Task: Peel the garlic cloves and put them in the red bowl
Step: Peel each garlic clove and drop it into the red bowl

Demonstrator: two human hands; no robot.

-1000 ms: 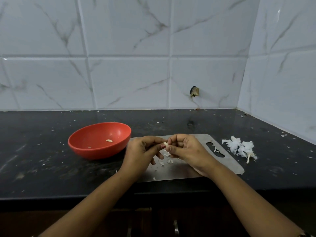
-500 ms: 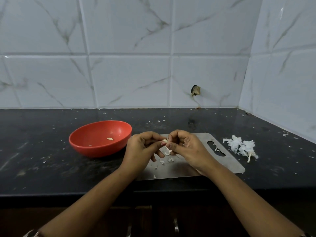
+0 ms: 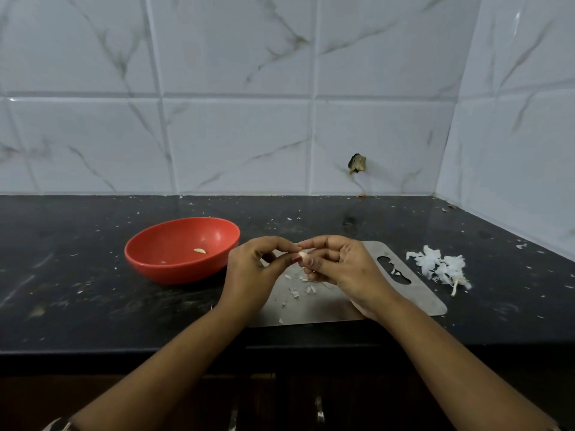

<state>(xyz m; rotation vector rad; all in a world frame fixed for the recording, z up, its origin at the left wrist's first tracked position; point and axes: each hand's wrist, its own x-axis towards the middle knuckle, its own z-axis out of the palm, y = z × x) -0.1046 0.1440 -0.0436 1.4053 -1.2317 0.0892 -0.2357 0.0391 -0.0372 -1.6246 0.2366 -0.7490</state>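
While both hands meet above the left half of the steel board [image 3: 413, 295], a garlic clove [image 3: 302, 256] sits pinched between their fingertips. The right hand [image 3: 345, 265] grips it with curled fingers and thumb. The left hand [image 3: 252, 275], just beside it, closes thumb and forefinger on the clove's left end (how much skin remains on it is too small to tell). Beneath the hands, small skin flakes [image 3: 298, 290] lie scattered on the board, which rests near the front edge of the counter [image 3: 77, 290]. Just left of the left hand stands the red bowl [image 3: 174, 272], with one peeled clove [image 3: 200, 251] lying in its bottom. Beyond the board's right end, toward the counter's right edge, lies a pile of white skins [image 3: 438, 267].
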